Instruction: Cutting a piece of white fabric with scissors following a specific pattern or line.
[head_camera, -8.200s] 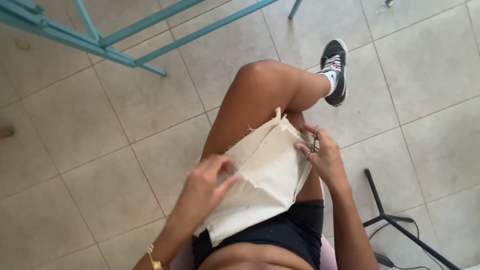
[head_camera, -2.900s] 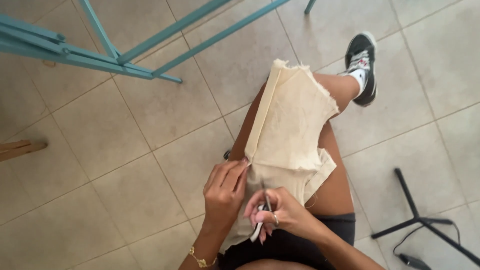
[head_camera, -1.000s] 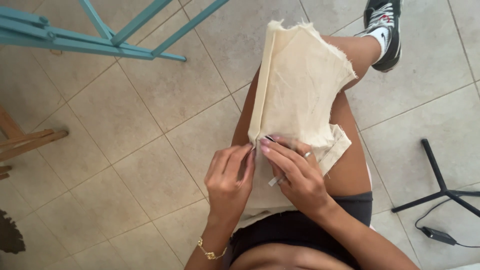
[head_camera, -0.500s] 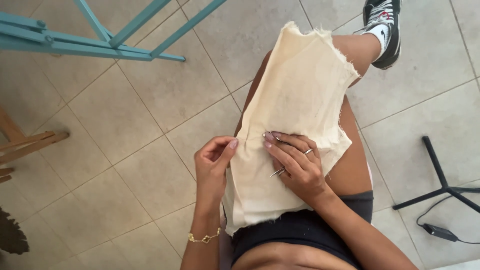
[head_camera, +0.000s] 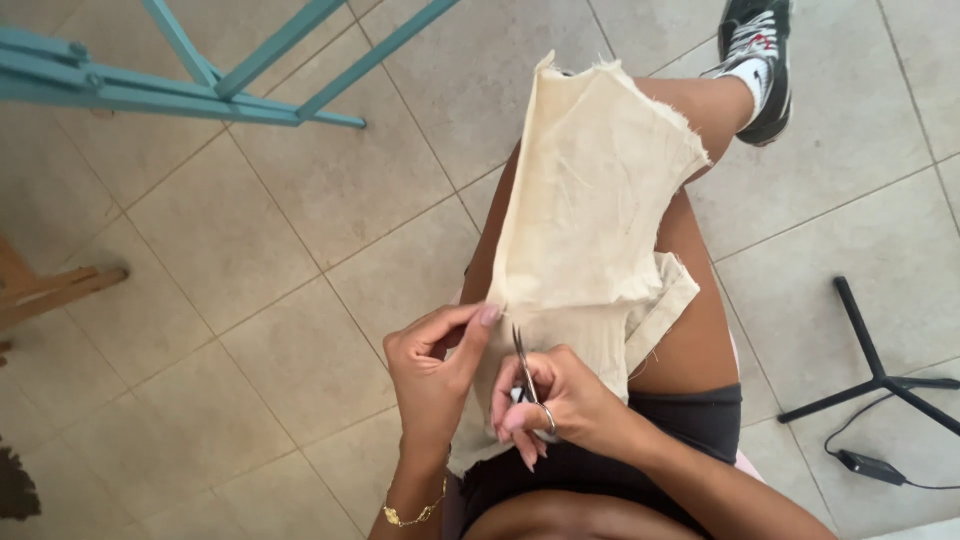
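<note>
Hidden: scissors' handles buried in the right hand (head_camera: 560, 405); blade tips hard to tell apart; cloth's near end covered by both hands; shoe cut off at the top edge; forearms cut off at the bottom edge.
Cloth (head_camera: 590, 210): one cream piece with frayed edges, draped along the thigh; long axis from 6 toward 12, tilted slightly to 1; far end near the knee.
Scissors (head_camera: 521, 360): one small pair, blades pointing toward 12, on the cloth's near part.
Left hand (head_camera: 435, 375): fingers curled, thumb and forefinger pinching the cloth's edge at 9 of the blades.
Right hand: fingers closed around the scissors, ring on one finger.
Count: two hands, one shoe (head_camera: 757, 55) at 1, one gold bracelet (head_camera: 413, 513).
Around: teal frame (head_camera: 215, 80) at 10; black stand (head_camera: 872, 370) at 3.
</note>
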